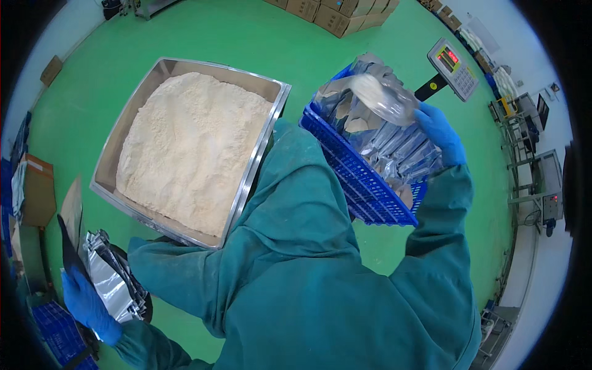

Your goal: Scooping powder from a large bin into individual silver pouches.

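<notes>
My right hand (440, 129), in a blue glove, grips the end of a clear-fronted pouch (386, 99) with pale powder inside. It is blurred and lies over a blue plastic crate (360, 180), which holds many silvery pouches (407, 148) packed side by side. My left hand (88, 300), also gloved in blue, holds a thin pouch (71, 231) with a dark side and a pale side; its fingers are partly hidden. Close to that hand lies a stack of silver foil pouches (108, 277). A rectangular metal tub (273, 111) heaped with cream-coloured powder (194, 152) stands between my hands.
A digital scale display (452, 69) on a dark post stands beyond the crate. Cardboard boxes (335, 21) are stacked at the top, and another carton (38, 189) stands at the left. Metal-framed equipment (536, 175) lines the right wall. The floor (259, 41) is green.
</notes>
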`<state>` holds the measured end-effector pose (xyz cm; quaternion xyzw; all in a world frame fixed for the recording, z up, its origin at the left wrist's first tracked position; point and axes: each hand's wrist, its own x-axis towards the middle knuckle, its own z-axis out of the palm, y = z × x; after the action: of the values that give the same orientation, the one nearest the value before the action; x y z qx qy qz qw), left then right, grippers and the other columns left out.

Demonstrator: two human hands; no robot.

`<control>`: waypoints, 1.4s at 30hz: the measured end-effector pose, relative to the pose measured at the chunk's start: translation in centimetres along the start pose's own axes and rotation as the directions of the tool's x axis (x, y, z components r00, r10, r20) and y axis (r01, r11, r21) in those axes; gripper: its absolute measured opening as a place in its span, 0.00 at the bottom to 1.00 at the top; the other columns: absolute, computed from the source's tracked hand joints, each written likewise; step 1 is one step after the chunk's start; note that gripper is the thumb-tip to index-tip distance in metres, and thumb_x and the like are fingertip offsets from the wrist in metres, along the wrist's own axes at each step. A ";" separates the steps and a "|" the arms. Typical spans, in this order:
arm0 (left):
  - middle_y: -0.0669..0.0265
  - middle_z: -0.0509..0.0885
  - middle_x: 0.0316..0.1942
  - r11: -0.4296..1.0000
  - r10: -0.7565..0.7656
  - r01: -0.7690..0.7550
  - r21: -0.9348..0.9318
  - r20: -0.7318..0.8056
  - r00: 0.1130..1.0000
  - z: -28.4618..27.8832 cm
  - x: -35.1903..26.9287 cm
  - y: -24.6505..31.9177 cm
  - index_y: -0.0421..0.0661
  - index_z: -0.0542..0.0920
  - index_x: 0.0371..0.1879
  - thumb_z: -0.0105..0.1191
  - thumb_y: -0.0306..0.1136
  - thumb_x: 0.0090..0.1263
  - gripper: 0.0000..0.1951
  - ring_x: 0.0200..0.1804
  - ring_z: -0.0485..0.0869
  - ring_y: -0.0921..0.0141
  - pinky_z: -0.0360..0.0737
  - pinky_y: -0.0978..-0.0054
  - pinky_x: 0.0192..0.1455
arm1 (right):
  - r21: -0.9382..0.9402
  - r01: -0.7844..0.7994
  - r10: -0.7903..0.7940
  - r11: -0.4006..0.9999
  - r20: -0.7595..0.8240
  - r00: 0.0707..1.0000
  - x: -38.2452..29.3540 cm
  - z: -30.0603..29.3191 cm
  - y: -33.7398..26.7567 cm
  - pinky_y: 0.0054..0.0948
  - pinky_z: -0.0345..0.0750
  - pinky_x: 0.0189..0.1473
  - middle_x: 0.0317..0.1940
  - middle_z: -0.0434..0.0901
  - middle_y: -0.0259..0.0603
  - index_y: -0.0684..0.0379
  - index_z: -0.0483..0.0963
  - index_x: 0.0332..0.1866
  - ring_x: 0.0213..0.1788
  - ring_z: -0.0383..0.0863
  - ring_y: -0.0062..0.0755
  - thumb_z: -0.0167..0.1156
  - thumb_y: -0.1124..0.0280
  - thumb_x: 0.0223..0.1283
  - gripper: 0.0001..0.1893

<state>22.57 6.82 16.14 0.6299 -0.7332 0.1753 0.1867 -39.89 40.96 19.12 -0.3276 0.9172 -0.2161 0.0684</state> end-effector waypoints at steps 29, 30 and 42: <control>0.57 0.80 0.30 0.870 0.064 0.111 -0.480 0.333 0.941 25.0 8.6 12.9 0.51 0.79 0.29 0.44 0.46 0.62 0.14 0.33 0.78 0.56 0.73 0.62 0.35 | -0.635 0.650 -0.416 0.418 0.502 0.758 19.2 34.4 -18.4 0.42 0.74 0.35 0.31 0.78 0.47 0.60 0.72 0.39 0.33 0.79 0.47 0.44 0.66 0.55 0.13; 0.57 0.79 0.28 0.880 0.060 0.095 -0.466 0.307 0.950 25.9 8.2 12.6 0.52 0.79 0.28 0.43 0.45 0.62 0.13 0.31 0.78 0.56 0.73 0.63 0.33 | -0.648 0.645 -0.382 0.406 0.520 0.764 20.6 38.5 -18.3 0.42 0.74 0.35 0.31 0.78 0.47 0.60 0.72 0.39 0.33 0.79 0.47 0.44 0.66 0.55 0.13; 0.60 0.81 0.25 0.813 0.004 0.212 -0.543 0.369 0.930 26.9 8.1 11.3 0.47 0.80 0.36 0.54 0.36 0.58 0.09 0.25 0.80 0.68 0.74 0.76 0.29 | -0.316 0.851 -0.284 0.419 0.844 0.454 25.7 57.5 -12.8 0.42 0.72 0.35 0.27 0.77 0.50 0.58 0.70 0.41 0.31 0.77 0.48 0.47 0.64 0.50 0.14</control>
<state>8.87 -11.79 -3.49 0.6050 -0.7367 -0.1800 0.2424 -37.12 -4.32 -26.45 -0.6970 0.6328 0.2859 0.1789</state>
